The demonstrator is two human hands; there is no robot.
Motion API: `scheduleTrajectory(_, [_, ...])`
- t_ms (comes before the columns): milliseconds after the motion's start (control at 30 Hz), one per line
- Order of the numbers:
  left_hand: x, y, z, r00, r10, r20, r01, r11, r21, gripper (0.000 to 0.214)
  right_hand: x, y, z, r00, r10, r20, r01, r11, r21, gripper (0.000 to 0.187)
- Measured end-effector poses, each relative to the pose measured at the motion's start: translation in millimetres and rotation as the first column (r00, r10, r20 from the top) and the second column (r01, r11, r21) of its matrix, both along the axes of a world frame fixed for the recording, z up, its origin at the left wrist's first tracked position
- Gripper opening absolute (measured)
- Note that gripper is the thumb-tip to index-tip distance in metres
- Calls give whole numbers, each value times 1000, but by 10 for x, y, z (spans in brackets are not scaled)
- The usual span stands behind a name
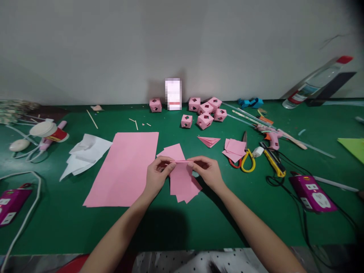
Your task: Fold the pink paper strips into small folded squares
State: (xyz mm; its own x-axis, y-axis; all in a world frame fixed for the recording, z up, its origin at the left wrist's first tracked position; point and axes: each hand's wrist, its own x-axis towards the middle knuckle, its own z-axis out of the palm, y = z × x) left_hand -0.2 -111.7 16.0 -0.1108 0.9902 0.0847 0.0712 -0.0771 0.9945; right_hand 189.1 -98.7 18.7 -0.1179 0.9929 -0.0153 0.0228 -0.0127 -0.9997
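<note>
My left hand (156,175) and my right hand (207,171) pinch the two ends of a small folded pink paper (181,162), held edge-on just above the green table (159,223). Under it lies a loose pile of pink paper squares (182,182). A large pink sheet (125,168) lies flat to the left of my left hand. Both hands have their fingers closed on the paper.
Several pink paper cubes (204,113) sit near the back wall. White paper scraps (85,153) lie left. Right of my hands are pink squares (234,148), a folded pink triangle (209,141), scissors (246,159), a glue gun (270,138), a utility knife (274,163) and a purple power strip (313,192).
</note>
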Motion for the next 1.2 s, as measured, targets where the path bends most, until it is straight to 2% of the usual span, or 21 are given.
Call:
scheduleTrajectory(200, [-7, -7, -17, 999, -40, -29, 41, 999, 29, 12, 13, 10, -31, 998, 52, -33, -53, 997, -54, 27])
scheduleTrajectory(667, [-6, 2, -28, 998, -58, -14, 58, 998, 7, 13, 13, 14, -26, 1000, 17, -3, -17, 999, -43, 24])
scheduleTrajectory(867, [3, -15, -37, 997, -74, -38, 75, 997, 18, 13, 17, 21, -78, 995, 91, -47, -96, 989, -113, 28])
scheduleTrajectory(1200, [-32, -3, 13, 995, -94, -19, 94, 996, -12, 23, 23, 39, -88, 995, 24, -93, -35, 992, -123, 25])
